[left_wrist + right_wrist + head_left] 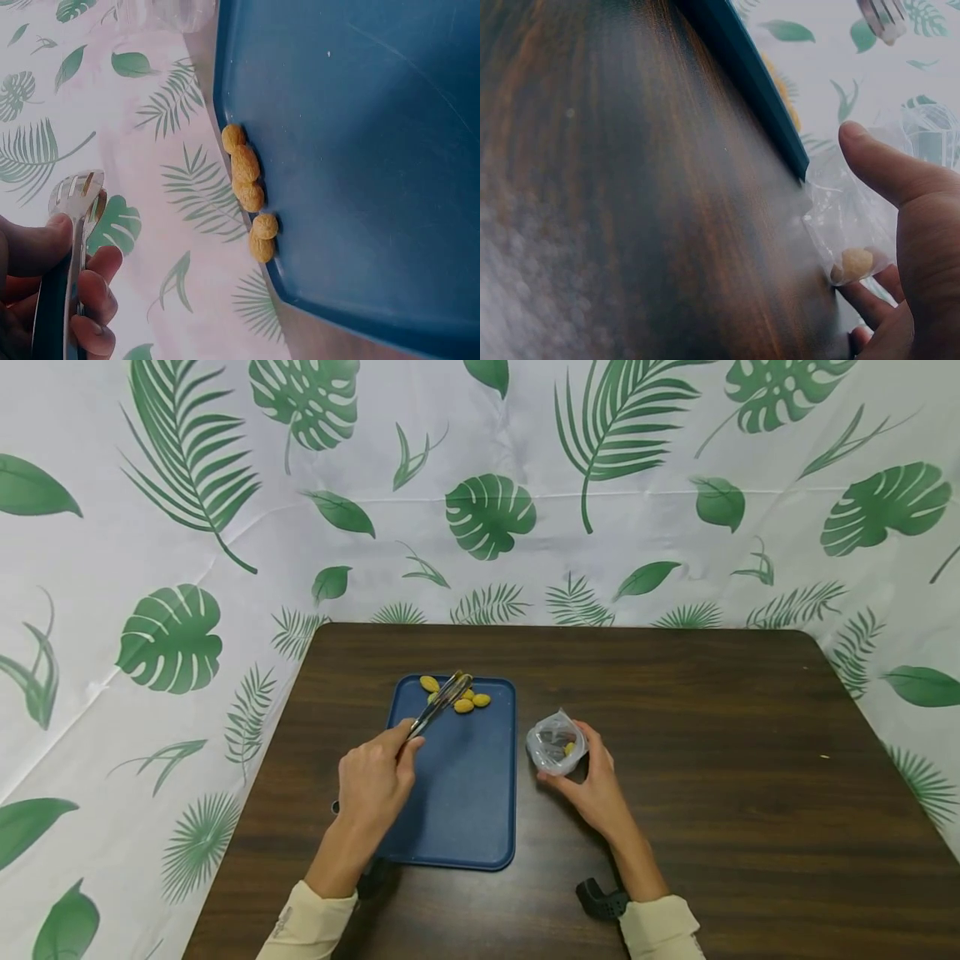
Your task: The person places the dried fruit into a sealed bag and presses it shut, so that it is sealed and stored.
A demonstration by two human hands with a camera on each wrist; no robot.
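In the head view my left hand (375, 781) grips a pair of metal tongs (438, 706), their tips over the far end of a blue tray (472, 802). In the left wrist view the slotted tong heads (77, 195) stand close together; whether something is between them I cannot tell. Several wrinkled yellow-brown oval pieces (245, 163), resembling unshelled peanuts, lie along the tray's far edge. Right of the tray my right hand (596, 785) holds a clear plastic bag (546, 750) between thumb and fingers. One similar piece (855, 264) shows inside at the bottom.
A dark wood-grain table (712, 760) carries the tray and the bag. Behind it hangs a white cloth (525, 585) printed with green leaves. A black wrist strap (600, 900) is by the right wrist, and beige sleeves (660, 927) cover the forearms.
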